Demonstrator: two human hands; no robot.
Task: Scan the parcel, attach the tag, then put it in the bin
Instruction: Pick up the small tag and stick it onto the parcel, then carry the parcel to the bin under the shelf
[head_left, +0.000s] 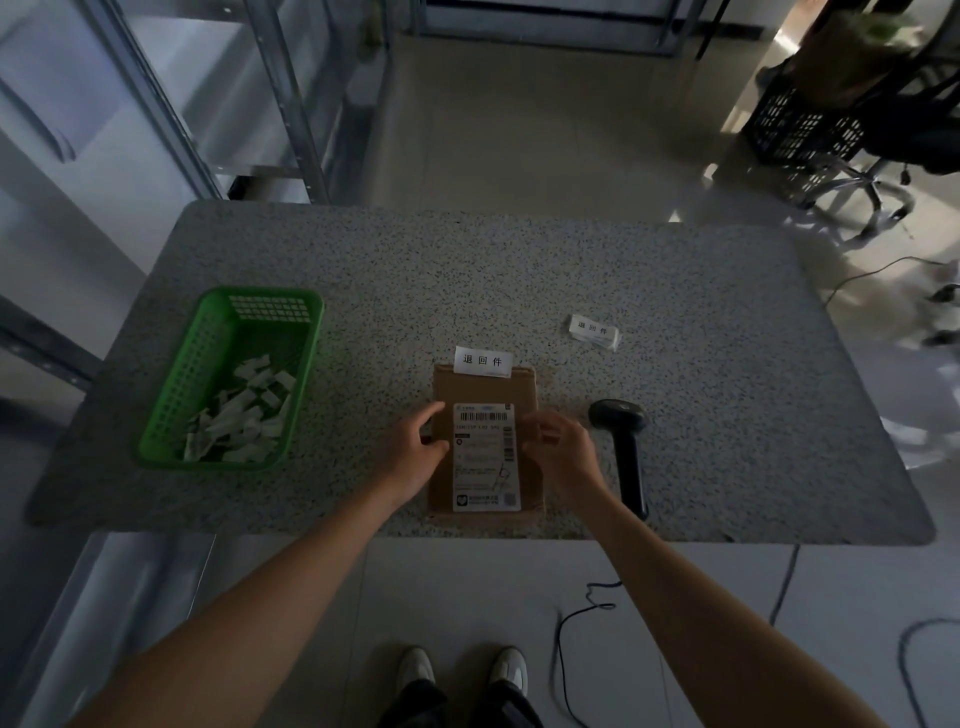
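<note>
A flat brown cardboard parcel (488, 387) lies on the speckled table (519, 270) near its front edge, with a white shipping label (485, 457) on top. A white tag with printed characters (483, 360) sits on the parcel's far edge. My left hand (418, 447) grips the parcel's left side, fingers curled over the edge. My right hand (561, 447) rests against the parcel's right side, fingers bent; whether it grips is unclear. A black handheld scanner (623, 452) lies just right of the parcel. The green bin (208, 364) stands at the left.
The green bin holds several crumpled white paper strips (244, 415). A small stack of white tags (594, 331) lies at the back right of the parcel. Cables run across the floor below. A black crate and a chair base stand far right; metal shelving is at the left.
</note>
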